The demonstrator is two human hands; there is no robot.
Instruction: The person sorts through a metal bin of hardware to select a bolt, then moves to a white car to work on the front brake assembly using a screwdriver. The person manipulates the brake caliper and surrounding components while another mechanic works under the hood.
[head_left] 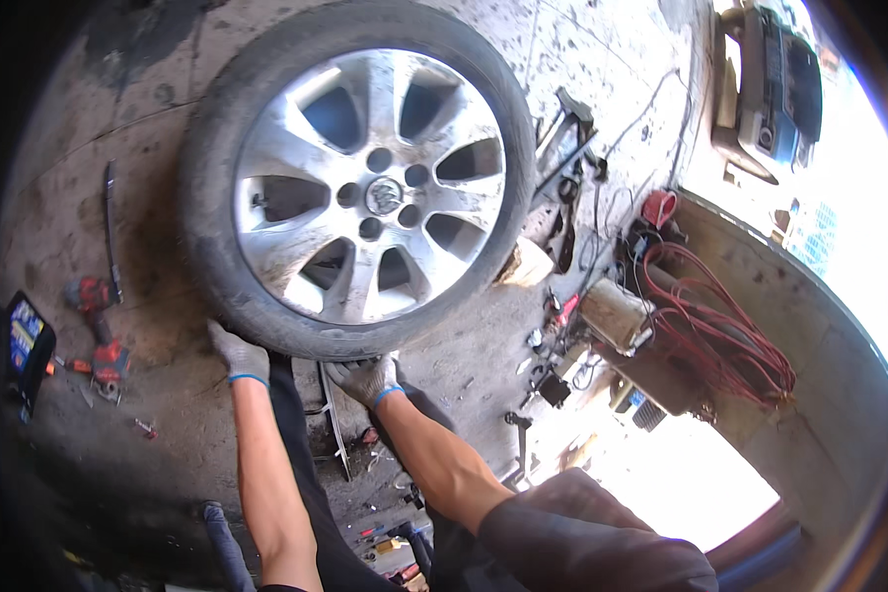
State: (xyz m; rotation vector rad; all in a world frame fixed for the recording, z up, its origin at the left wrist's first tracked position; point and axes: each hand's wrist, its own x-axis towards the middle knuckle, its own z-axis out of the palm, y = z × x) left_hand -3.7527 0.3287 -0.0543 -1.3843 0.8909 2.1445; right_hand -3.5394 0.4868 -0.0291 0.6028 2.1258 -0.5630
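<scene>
A car wheel (370, 264), a dirty silver alloy rim inside a worn black tyre (207, 222), faces me and fills the upper middle of the head view. Both my hands wear grey gloves with blue cuffs. My left hand (239, 353) grips the near edge of the tyre, towards its left side. To its right, my right hand (367, 379) is closed at the tyre's lowest edge, fingers pointing left and partly tucked beneath the rubber. The fingers' undersides are hidden. How far the wheel is off the floor, I cannot tell.
Left on the floor lie a red cordless impact wrench (99, 331) and a thin dark bar (113, 232). Metal tools (567, 148) lie right of the wheel. Further right are a coiled red hose (710, 321) and a dirty whitish container (617, 314). A vehicle (770, 94) stands outside.
</scene>
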